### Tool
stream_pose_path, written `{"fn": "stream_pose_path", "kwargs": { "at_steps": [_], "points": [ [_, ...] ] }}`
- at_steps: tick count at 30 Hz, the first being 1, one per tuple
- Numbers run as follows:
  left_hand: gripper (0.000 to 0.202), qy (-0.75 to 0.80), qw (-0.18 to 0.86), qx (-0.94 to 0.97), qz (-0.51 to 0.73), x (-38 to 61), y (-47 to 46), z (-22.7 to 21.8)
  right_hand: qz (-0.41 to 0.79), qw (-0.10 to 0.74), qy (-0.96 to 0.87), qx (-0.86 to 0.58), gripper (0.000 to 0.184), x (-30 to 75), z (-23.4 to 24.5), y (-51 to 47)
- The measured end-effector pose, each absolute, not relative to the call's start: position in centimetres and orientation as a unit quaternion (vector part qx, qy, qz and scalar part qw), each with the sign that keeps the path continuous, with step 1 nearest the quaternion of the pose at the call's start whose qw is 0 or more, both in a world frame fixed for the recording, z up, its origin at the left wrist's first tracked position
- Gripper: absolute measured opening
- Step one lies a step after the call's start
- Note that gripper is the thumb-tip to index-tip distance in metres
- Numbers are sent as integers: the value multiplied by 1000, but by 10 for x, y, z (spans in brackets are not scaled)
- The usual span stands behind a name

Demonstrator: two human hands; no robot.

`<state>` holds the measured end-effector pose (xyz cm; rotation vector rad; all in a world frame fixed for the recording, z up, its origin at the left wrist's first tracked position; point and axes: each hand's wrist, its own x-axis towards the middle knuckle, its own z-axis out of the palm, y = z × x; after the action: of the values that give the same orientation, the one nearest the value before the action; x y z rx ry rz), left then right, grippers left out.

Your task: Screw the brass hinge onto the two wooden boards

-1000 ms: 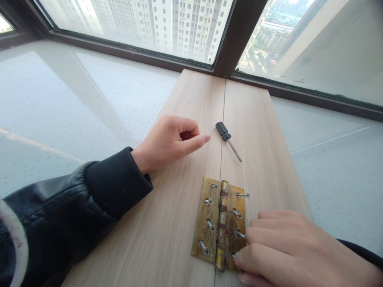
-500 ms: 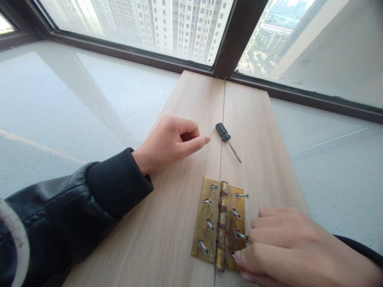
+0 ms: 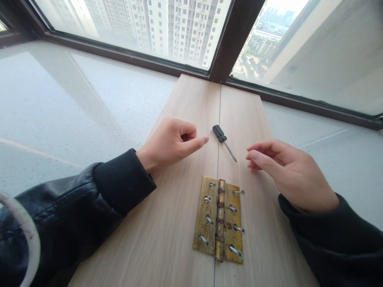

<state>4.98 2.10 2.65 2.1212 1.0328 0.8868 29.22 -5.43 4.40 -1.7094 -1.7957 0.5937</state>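
A worn brass hinge [image 3: 220, 219] lies flat across the seam between two light wood boards. Several silver cross-head screws [image 3: 236, 252] stand tilted in its holes, on both leaves. Beyond it, a small screwdriver [image 3: 220, 134] with a black handle rests over the seam, its metal tip toward me. My left hand [image 3: 173, 141] rests on the left board beside the handle, fingers curled in, thumb stretched out, holding nothing. To the right of the screwdriver's tip is my right hand [image 3: 287, 171], fingers loosely curled and thumb against them. Nothing shows in it, and it touches neither tool nor hinge.
The wood boards [image 3: 173, 223] run up to a dark window frame [image 3: 220, 59]. Speckled white sill surfaces [image 3: 119, 103] lie on both sides. A pale curved tube-like thing [image 3: 31, 235] crosses the lower left corner in front of my sleeve.
My right hand has left the nearest screw on the hinge's right leaf and moved up and away, beside the screwdriver. My left hand keeps its pose. The view has shifted slightly.
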Motion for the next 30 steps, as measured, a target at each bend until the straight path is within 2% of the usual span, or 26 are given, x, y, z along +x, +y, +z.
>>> {"fn": "stream_pose_path", "kwargs": {
  "at_steps": [5,10,12,15,18,26,30],
  "points": [
    [45,389,302,807,327,50,21,25,175,221,-683,-674,42,270,35,5],
    [45,393,307,804,324,49,22,22,216,209,-683,-666,22,255,36,33],
    [45,390,307,805,326,49,23,21,270,249,-659,-657,22,257,42,28],
    [46,392,306,804,328,50,24,20,346,352,-606,-624,26,265,54,8],
    [46,396,308,803,323,50,24,20,380,437,-565,-588,32,271,65,-14],
    [45,393,309,805,319,50,22,22,405,523,-539,-522,21,268,71,-47],
    [45,394,311,804,319,50,22,23,389,553,-577,-458,23,258,71,-62]
  ]
}}
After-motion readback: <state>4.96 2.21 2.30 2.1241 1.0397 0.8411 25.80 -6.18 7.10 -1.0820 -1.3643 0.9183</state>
